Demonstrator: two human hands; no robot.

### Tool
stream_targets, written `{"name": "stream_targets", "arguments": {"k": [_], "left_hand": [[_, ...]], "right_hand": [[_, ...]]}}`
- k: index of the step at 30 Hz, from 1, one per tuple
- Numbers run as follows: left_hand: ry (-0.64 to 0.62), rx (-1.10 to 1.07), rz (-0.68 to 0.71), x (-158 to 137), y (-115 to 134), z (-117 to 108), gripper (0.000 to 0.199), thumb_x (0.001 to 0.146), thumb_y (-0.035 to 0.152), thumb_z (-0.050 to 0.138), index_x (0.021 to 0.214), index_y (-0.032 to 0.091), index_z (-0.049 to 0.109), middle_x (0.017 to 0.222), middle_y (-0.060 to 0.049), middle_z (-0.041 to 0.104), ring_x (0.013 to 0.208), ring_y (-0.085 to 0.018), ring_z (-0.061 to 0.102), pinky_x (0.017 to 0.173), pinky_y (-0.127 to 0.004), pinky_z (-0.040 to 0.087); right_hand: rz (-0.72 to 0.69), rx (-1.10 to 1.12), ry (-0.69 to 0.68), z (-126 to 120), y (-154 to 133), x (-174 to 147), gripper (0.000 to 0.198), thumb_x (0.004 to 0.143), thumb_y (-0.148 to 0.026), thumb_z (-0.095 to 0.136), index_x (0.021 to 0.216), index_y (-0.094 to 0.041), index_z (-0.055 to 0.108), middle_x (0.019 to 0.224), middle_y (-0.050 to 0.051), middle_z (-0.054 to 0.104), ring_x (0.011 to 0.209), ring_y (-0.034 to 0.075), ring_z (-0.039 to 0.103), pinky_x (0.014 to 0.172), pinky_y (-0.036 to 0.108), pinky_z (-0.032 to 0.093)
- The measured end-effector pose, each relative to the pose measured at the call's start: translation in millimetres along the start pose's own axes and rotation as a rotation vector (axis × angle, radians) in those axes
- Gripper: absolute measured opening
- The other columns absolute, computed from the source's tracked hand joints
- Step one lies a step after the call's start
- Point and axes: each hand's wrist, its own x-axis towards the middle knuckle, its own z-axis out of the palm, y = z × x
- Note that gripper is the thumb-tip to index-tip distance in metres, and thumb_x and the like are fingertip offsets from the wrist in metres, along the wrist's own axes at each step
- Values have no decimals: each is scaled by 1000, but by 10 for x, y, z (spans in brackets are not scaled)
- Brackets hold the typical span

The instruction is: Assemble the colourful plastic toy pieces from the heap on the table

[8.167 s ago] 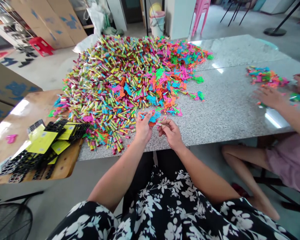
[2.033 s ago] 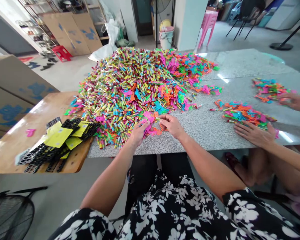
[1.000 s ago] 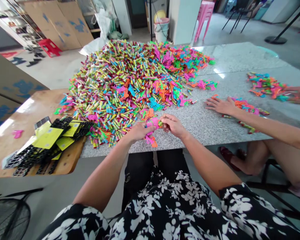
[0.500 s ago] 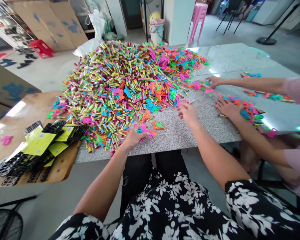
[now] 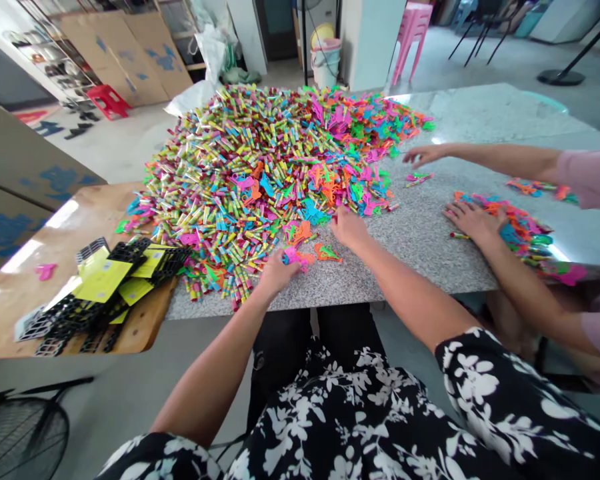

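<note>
Two hands were in my view, both at the near side of the heap (image 5: 230, 167). I had the left hand (image 5: 277, 272) gripping pink toys (image 5: 299, 259) at the heap's near edge. The right hand (image 5: 350, 229) was at the heap's near right edge, fingertips hidden; could not tell whether it gripped anything. One orange-green toy (image 5: 327, 253) lay just nearer than the heap. Right of the heap, a co-worker's hand (image 5: 473, 219) rested on a pile (image 5: 517, 223).
</note>
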Motion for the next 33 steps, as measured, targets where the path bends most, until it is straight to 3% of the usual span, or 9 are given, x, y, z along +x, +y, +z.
{"name": "stream_targets", "arguments": {"k": [4, 8, 11, 15, 18, 21, 25, 29, 33], "left_hand": [[-57, -367, -67, 19, -7, 85, 50, 61, 38, 97, 99, 16, 74, 95, -7, 80, 83, -22, 75, 79, -35, 60], [16, -509, -131, 51, 58, 223, 48, 59, 36, 98, 94, 15, 73, 87, -4, 78, 77, -19, 73, 72, -34, 61], [-31, -509, -92, 27, 109, 344, 48, 59, 37, 97, 94, 15, 73, 86, -5, 78, 74, -19, 72, 69, -33, 61], [-82, -361, 22, -47, 144, 410, 53, 63, 45, 96, 101, 17, 73, 92, -4, 79, 77, -19, 73, 72, -33, 61], [-173, -224, 39, -90, 168, 360, 47, 68, 51, 94, 92, 17, 73, 82, -3, 75, 69, -17, 69, 68, -33, 60], [-298, -102, 83, -106, 189, 296, 43, 73, 54, 92, 78, 17, 69, 67, -1, 65, 57, -14, 59, 57, -28, 52], [-378, 52, 134, -108, 210, 249, 45, 79, 56, 87, 68, 20, 64, 56, 2, 55, 51, -12, 49, 50, -26, 39], [-409, 151, 208, -122, 259, 216, 44, 83, 54, 84, 66, 20, 63, 56, 2, 52, 54, -11, 45, 54, -26, 35], [-389, 188, 249, -137, 311, 186, 37, 84, 52, 83, 77, 18, 72, 65, 0, 59, 61, -13, 48, 60, -27, 38]], "right_hand": [[58, 249, 19, 107, -86, -547, 22, 104, -44, 61, 109, -23, 64, 80, 6, 73, 73, 22, 68, 70, 33, 54], [131, 514, -145, 271, -175, -1067, 32, 94, -52, 71, 109, -24, 67, 86, 2, 74, 53, 12, 53, 50, 27, 44], [178, 605, -154, 316, -202, -1250, 34, 89, -51, 75, 105, -23, 66, 88, 2, 74, 51, 11, 49, 46, 25, 41], [166, 595, 8, 126, -208, -1259, 34, 90, -53, 75, 105, -23, 68, 83, 2, 73, 54, 12, 51, 47, 26, 40], [131, 594, 82, -112, -232, -1171, 34, 93, -53, 73, 107, -23, 68, 83, 2, 72, 52, 11, 50, 47, 26, 41], [64, 559, -29, -258, -282, -1086, 31, 92, -50, 74, 107, -23, 71, 85, 2, 73, 53, 11, 50, 48, 27, 42], [41, 496, -155, -249, -311, -1057, 27, 93, -46, 72, 105, -22, 75, 68, -2, 64, 51, 12, 49, 47, 26, 39], [89, 595, -200, -186, -251, -1080, 27, 91, -46, 73, 103, -22, 75, 63, -3, 61, 50, 12, 49, 46, 26, 41], [97, 661, -222, -194, -206, -1106, 30, 90, -48, 75, 102, -21, 75, 65, -3, 61, 51, 12, 50, 47, 26, 44]]}}
